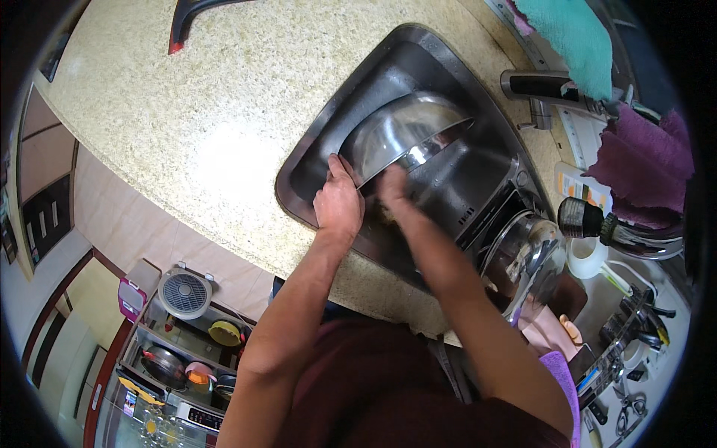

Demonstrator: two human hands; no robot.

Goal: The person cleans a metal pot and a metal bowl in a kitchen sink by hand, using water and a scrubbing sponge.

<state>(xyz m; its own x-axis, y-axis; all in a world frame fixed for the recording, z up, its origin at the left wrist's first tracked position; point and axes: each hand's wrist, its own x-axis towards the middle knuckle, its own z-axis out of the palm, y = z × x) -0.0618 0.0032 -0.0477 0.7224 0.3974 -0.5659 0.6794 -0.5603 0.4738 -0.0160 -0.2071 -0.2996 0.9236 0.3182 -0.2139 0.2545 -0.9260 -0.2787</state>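
A stainless steel bowl [400, 131] is tipped on its side in the dark kitchen sink [414, 42], its mouth turned towards the lower right of the view. My left hand [339, 204] grips the near end of its rim. Blurred by motion, my right hand [394, 187] is at the bowl's mouth, with the fingers partly hidden behind the wrist and rim. Whether it holds anything does not show. Below it, a small yellowish patch [386, 215] lies low in the sink, too unclear to name.
A pull-out faucet [538, 84] juts over the sink's far right edge. A clear glass vessel [532, 257] stands close by my right forearm. Purple cloth [644, 162] and teal cloth [582, 45] hang at the right. Speckled countertop [185, 112] spreads to the left.
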